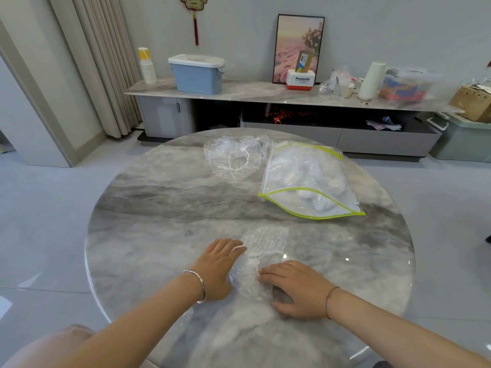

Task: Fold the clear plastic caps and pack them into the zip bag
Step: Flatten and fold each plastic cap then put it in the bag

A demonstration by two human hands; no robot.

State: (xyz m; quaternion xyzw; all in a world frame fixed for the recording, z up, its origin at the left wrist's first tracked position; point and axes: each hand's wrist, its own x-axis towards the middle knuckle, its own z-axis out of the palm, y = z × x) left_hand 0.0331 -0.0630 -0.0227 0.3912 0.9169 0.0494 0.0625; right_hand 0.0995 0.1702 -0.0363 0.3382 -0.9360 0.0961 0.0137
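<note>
A clear plastic cap (261,251) lies flattened on the round marble table (148,208), near its front edge. My left hand (216,266) rests flat on the cap's left side, fingers straight. My right hand (295,285) presses flat on its lower right part, fingertips pointing left. A zip bag (305,179) with a yellow-green strip lies at the right, its mouth gaping toward me, with several folded caps inside. Loose clear caps (233,158) with an elastic rim sit in a pile at the far side, left of the bag.
Beyond the table runs a low marble cabinet (265,94) bearing a blue bin (198,74), stacked paper cups (147,66), a framed picture (299,47), a white roll and bags. A pink seat (47,346) shows at the lower left.
</note>
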